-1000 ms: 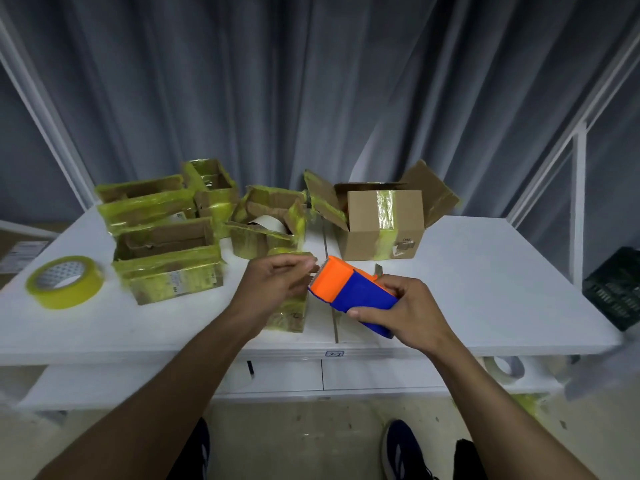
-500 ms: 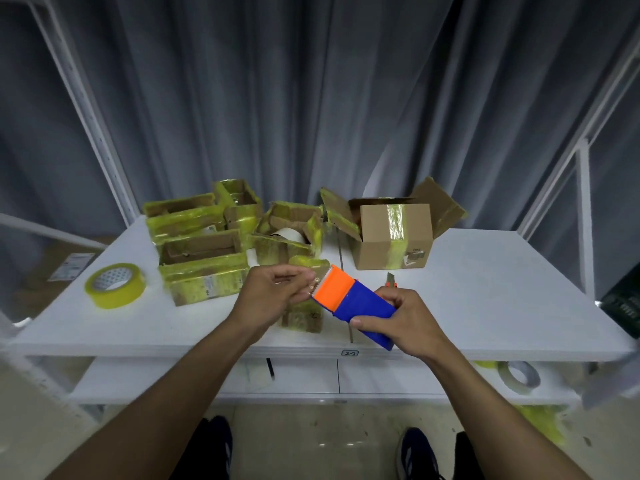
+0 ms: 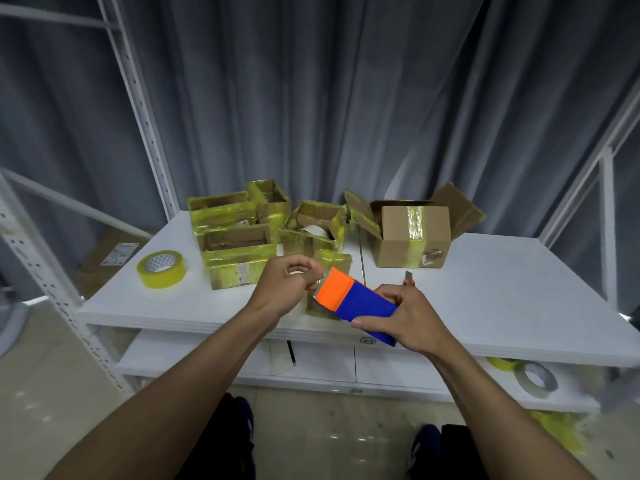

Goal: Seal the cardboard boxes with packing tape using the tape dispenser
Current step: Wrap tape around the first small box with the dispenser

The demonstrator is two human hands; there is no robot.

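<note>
My right hand (image 3: 408, 317) grips an orange and blue tape dispenser (image 3: 356, 306) above the table's front edge. My left hand (image 3: 287, 289) pinches at the dispenser's orange end, fingers closed on the tape end there; the tape itself is too small to make out. Behind the hands, a small box (image 3: 334, 263) wrapped in yellow tape stands partly hidden. Further back sit several open cardboard boxes covered in yellow tape (image 3: 239, 258), and a brown open box (image 3: 412, 237) with a tape strip down its front.
A yellow tape roll (image 3: 161, 269) lies at the left of the white table (image 3: 502, 289). An orange utility knife (image 3: 409, 278) lies by my right hand. Another tape roll (image 3: 535, 379) rests on the lower shelf. White rack posts (image 3: 138, 109) stand at left and right.
The view has shifted so the table sits further right and lower. Both hands stay together on the dispenser, the left still pinching at its orange end.
</note>
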